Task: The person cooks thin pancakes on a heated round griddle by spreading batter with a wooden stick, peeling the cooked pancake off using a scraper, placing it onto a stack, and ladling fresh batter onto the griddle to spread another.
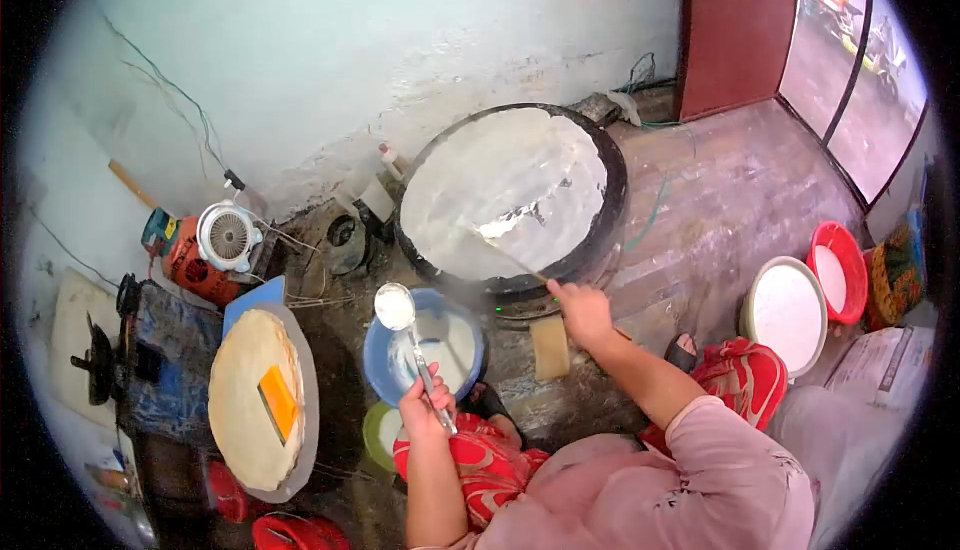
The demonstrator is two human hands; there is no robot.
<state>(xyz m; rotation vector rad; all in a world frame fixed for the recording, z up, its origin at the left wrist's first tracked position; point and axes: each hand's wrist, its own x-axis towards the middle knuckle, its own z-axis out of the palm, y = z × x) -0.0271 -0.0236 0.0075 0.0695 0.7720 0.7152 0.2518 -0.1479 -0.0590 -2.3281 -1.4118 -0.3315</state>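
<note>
My left hand point(424, 408) is closed around the handle of a metal ladle point(395, 307). White batter coats the bowl of the ladle, which hangs over the rim of a blue basin point(374, 362) with more batter in it. My right hand point(584, 312) grips a thin stick point(510, 256) whose far end reaches over the large round griddle point(612, 190). A wide, thin sheet of batter point(500, 165) covers most of the griddle's top. Shiny, uneven patches show near its middle. What the stick's far tip looks like is blurred.
At left, a stack of round flatbreads point(240, 390) on a round board carries an orange-and-dark flat piece point(280, 405). Behind it stands a small white fan point(228, 235). A white-filled tub point(787, 315) and a red basin point(850, 270) sit at right. A sponge-like block point(549, 348) lies before the griddle.
</note>
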